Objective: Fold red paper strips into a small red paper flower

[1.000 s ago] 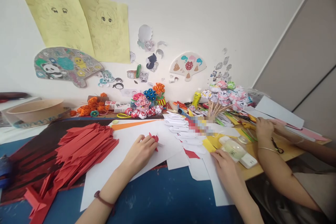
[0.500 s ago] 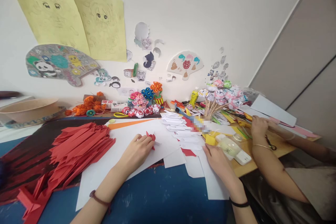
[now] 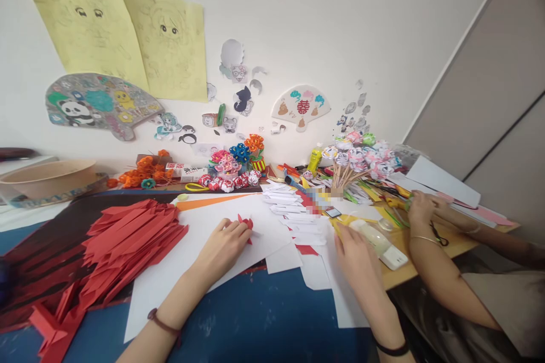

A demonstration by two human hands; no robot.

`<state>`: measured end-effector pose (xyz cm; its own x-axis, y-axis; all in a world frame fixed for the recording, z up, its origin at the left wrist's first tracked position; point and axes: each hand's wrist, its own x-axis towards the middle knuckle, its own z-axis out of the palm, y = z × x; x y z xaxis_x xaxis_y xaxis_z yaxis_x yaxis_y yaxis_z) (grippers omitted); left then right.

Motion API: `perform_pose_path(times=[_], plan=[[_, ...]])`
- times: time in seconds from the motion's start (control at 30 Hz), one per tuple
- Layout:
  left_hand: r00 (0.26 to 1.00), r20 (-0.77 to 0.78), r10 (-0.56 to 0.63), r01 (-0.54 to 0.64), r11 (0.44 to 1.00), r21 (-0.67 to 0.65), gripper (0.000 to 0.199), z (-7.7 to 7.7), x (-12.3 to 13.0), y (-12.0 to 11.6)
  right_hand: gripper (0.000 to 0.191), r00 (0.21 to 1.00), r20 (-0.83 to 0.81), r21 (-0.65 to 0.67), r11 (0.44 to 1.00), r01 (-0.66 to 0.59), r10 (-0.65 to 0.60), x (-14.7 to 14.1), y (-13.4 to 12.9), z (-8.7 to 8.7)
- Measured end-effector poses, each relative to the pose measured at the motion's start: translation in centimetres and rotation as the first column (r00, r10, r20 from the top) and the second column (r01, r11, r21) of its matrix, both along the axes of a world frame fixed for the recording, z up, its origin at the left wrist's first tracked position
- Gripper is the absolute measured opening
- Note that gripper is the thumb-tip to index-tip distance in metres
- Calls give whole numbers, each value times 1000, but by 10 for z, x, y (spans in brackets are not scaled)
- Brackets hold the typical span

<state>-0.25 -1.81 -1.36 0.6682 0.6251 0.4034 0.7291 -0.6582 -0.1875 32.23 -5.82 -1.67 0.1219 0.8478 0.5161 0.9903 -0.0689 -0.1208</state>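
Nearest lies a bare stretch of the blue-covered counter, and on the left a fanned heap of red strips reaches toward a white sheet. Over that sheet, the left hand pinches a red folded paper, small and pointed, its fingers covering much of it. To the right, the right hand has its fingers bent at a yellow paper; whether they pinch it I cannot tell. Just beside it a clear bottle lies partly hidden, its contents unclear. Between the hands, slightly farther, white slips overlap in a row; a co-worker's hand works at far right. Along the wall, a striped pot holds orange flowers; at far left sits a tan bowl, its inside mostly unseen.
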Motion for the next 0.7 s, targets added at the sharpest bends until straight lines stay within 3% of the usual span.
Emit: perform_pose_path(times=[0.13, 0.17, 0.23, 0.3, 0.37, 0.4, 0.47, 0.57, 0.7], plan=[[1000, 10, -4, 4, 1000, 28, 20, -1, 0, 1, 34, 965, -161, 259, 952, -161, 207, -22, 4, 29], [1000, 11, -10, 9, 999, 32, 19, -1, 0, 1, 32, 931, -216, 265, 935, -235, 295, -32, 7, 36], [1000, 8, -14, 14, 999, 43, 18, 0, 0, 1, 28, 826, -296, 157, 878, -453, 479, -57, 13, 48], [1000, 5, -7, 7, 998, 61, 19, 1, 0, 1, 25, 693, -283, 35, 729, -683, 663, -84, 23, 53], [1000, 22, 2, -4, 996, 86, 21, 2, -2, 2, 25, 569, -258, -15, 585, -811, 781, -108, 39, 51], [999, 41, 10, -14, 995, 99, 22, 3, -3, 3, 25, 529, -263, -17, 545, -839, 807, -118, 48, 48], [995, 90, 40, -51, 992, 118, 22, 3, -7, 4, 22, 490, -280, 31, 518, -855, 825, -133, 68, 38], [978, 177, 107, -127, 986, 106, 21, 4, -11, 5, 19, 502, -296, 165, 561, -811, 812, -143, 87, 21], [947, 284, 150, -169, 985, 44, 21, 6, -12, 4, 18, 450, -228, 224, 496, -839, 863, -142, 88, 7]])
